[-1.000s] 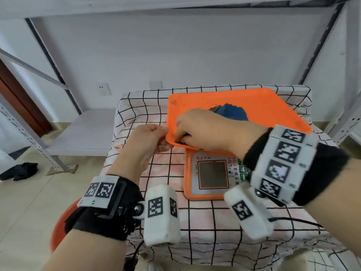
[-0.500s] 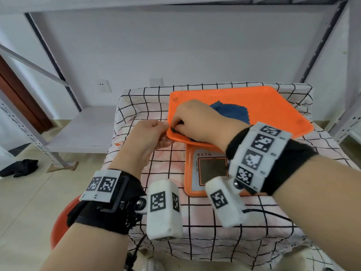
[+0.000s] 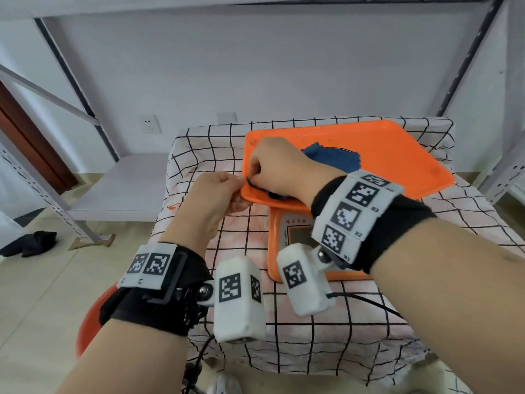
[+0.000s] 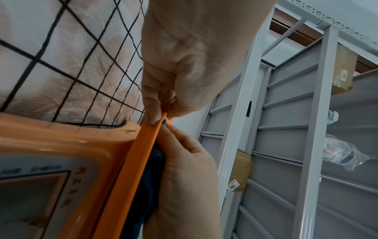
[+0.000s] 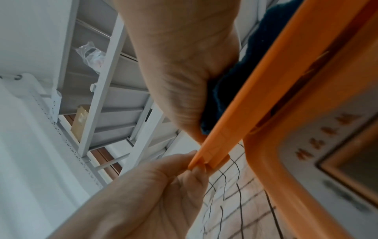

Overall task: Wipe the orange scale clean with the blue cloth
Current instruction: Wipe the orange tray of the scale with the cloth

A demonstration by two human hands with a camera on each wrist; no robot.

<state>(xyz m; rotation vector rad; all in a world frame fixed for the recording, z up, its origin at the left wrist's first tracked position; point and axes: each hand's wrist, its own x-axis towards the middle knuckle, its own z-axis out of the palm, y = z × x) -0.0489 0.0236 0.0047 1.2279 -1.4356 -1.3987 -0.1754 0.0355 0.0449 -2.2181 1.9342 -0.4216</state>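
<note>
left hand [image 3: 216, 194]: pinches corner rim of orange plastic scale [image 3: 397, 155] | right hand [image 3: 281, 169]: fingers curled, pressing crumpled blue cloth [image 3: 335, 160] on its pan

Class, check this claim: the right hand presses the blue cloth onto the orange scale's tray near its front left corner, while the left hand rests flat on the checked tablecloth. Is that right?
Not quite. The right hand does press the blue cloth onto the tray of the orange scale, but the left hand is not flat on the tablecloth: it pinches the tray's corner edge, as the left wrist view shows.
</note>
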